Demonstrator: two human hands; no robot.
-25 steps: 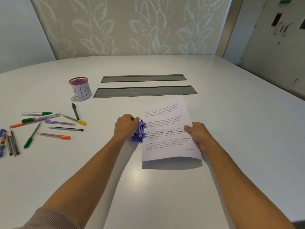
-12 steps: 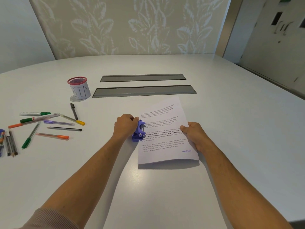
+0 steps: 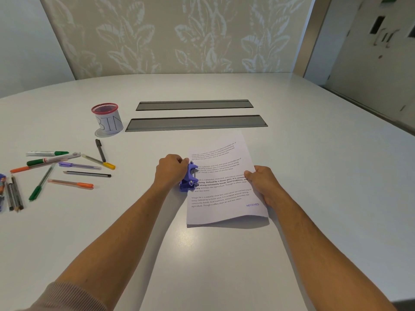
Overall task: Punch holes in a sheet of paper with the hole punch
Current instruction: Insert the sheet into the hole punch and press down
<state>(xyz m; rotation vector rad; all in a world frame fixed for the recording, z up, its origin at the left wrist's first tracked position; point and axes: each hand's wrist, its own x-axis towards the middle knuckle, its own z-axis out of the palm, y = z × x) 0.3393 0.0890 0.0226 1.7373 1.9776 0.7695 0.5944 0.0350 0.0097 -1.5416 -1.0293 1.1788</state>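
1. Step in hand, as I judge it: feeding the paper (image 3: 221, 180) into the punch (image 3: 189, 177) and lining it up; the pressing itself looks not yet done, since the lever stands raised.
2. Left hand (image 3: 171, 170) is curled shut around the back of the punch, fingers over its top, and steadies it on the counter (image 3: 314, 153).
3. Right hand (image 3: 261, 184) is clamped on the right edge of the paper, thumb on top, fingers hidden under the sheet.
4. Punch sits just right of the left hand, touching it; the paper's left edge meets the punch mouth and seems to sit inside the slot, though how deep cannot be told.
5. Paper spans the gap between the two hands; its near edge lifts a little off the counter and casts a shadow.
6. Next move, I judge, calls for the sheet pushed fully home and square, then a firm press down on the lever by the left hand while the right keeps the sheet from sliding.
7. Looks: the punch is small, purple plastic with metal pins showing; the paper is white, printed with four blocks of text, and stamped "RECEIVED" in blue near the right hand. No holes can be seen.
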